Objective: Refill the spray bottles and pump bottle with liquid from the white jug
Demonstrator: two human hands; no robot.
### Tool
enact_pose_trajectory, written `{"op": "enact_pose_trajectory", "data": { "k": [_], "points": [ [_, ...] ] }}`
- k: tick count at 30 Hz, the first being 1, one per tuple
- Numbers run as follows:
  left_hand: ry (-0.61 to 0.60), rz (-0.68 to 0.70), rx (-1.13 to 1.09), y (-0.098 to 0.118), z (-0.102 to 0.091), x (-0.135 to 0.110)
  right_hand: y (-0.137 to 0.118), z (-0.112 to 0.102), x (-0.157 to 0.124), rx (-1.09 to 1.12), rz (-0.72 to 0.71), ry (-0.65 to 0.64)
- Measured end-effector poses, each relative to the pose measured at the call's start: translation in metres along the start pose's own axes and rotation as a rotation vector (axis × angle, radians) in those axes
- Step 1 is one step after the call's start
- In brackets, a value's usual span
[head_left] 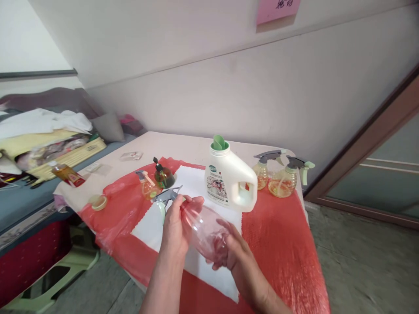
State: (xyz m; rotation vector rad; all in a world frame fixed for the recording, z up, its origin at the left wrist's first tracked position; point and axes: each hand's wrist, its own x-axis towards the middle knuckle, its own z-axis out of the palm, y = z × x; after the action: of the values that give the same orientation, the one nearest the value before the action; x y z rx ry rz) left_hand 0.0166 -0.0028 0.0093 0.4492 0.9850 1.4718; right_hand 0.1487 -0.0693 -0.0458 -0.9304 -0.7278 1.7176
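Both my hands hold a clear pink spray bottle [206, 229] tilted over the table, its grey spray head pointing up to the left. My left hand [178, 224] is closed round the neck just below the trigger. Wrapped round the bottle's base are the fingers of my right hand [234, 248]. Just beyond stands a large white detergent jug [219, 183], uncapped, with a green spout in its mouth. Left of it are a small orange spray bottle [149, 188] and a dark green pump bottle [164, 176]. I cannot make out any liquid in the pink bottle.
Two spray bottles with yellowish liquid [283, 183] stand at the table's right. A white cloth [152, 226] lies on red plastic sheeting [278, 244]. On the left are a roll of tape [98, 202] and an amber bottle [67, 174] lying down. Behind rises a wall [203, 96].
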Motion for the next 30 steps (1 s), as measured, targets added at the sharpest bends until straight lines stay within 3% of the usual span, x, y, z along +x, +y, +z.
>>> {"op": "enact_pose_trajectory", "data": {
  "k": [2, 4, 9, 11, 15, 17, 21, 23, 28, 30],
  "points": [
    [-0.028, 0.014, 0.011, -0.001, 0.0, 0.0, -0.001, 0.001, 0.002, 0.156, 0.21, -0.089],
    [0.012, 0.034, 0.018, -0.002, 0.001, 0.0, -0.001, 0.003, 0.004, 0.202, 0.262, -0.111],
    [0.18, 0.094, 0.008, -0.001, 0.001, 0.0, -0.001, 0.005, 0.005, 0.077, -0.114, 0.022],
    [0.15, 0.088, 0.02, -0.001, 0.002, 0.0, 0.0, 0.002, 0.006, 0.029, -0.139, 0.055],
    [0.059, 0.082, 0.047, -0.001, 0.003, -0.003, 0.005, -0.005, 0.009, 0.121, 0.158, -0.02],
    [0.07, 0.098, 0.043, -0.002, 0.003, -0.003, 0.006, -0.005, 0.011, 0.135, 0.225, -0.041],
    [0.153, 0.128, 0.025, -0.002, 0.001, -0.001, 0.004, 0.0, 0.011, 0.077, -0.07, 0.014],
    [0.149, 0.133, 0.039, -0.003, 0.0, -0.001, 0.002, 0.0, 0.011, 0.076, -0.13, 0.074],
    [0.061, 0.125, 0.081, -0.005, 0.001, -0.003, 0.003, -0.003, 0.011, 0.182, 0.239, 0.06],
    [0.075, 0.14, 0.088, -0.006, 0.002, -0.002, 0.004, -0.002, 0.012, 0.206, 0.26, 0.057]
  ]
}}
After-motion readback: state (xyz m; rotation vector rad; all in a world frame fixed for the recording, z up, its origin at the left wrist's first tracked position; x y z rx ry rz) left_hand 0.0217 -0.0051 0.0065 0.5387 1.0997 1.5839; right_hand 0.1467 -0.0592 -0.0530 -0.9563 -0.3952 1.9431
